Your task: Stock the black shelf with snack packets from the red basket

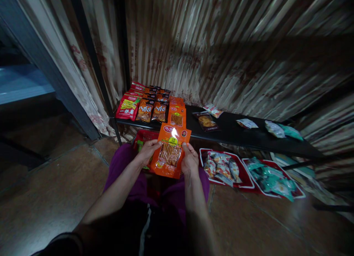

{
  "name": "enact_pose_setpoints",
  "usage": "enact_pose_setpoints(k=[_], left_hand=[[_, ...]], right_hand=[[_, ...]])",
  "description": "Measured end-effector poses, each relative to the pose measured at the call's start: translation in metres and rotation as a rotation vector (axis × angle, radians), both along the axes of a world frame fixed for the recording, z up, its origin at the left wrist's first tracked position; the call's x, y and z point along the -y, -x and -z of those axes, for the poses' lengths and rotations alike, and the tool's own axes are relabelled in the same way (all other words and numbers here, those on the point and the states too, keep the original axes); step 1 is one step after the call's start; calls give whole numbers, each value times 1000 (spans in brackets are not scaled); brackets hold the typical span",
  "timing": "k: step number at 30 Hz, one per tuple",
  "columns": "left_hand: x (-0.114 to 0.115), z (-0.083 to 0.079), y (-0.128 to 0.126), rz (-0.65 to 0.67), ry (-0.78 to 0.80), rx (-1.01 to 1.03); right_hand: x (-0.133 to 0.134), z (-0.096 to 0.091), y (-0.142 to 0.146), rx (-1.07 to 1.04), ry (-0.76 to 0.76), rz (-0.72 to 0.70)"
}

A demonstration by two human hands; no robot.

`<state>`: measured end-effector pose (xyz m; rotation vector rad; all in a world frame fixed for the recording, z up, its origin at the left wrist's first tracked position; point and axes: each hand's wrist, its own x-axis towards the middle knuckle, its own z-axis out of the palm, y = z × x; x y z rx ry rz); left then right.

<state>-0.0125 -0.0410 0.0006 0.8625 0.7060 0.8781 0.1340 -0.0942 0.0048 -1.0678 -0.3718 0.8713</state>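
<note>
Between my two hands an orange snack packet (172, 171) is held upright above my knees, its clear window showing brown sticks. My left hand (148, 153) pinches its left edge, and my right hand (190, 159) grips the right edge. Just behind it, similar orange packets (177, 111) stand in a row on the black shelf (235, 139). To their left are brown and black snack bags (145, 110) in rows, then red bags (127, 108) at the shelf's left end.
A dark brown packet (207, 121) and a few pale packets (247, 123) lie along the shelf. Below stand red baskets, one with white and orange packets (222, 167), another with teal packets (272, 178). A red basket (141, 135) is partly hidden behind my left hand. A curtain (193, 46) hangs behind.
</note>
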Motion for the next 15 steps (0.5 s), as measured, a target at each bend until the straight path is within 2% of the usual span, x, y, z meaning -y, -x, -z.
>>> enact_pose_setpoints(k=[4,7,10,15], left_hand=[[0,4,2,40,-31,-13],[0,5,1,28,-36,-3],[-3,5,-1,-43,-12,31],[-17,2,-5,-135,17,104]], right_hand=[[-2,-1,-3,-36,-1,25],[-1,-3,-4,-18,-2,-12],[3,-4,-5,2,-8,-138],[12,1,-6,55,65,-344]])
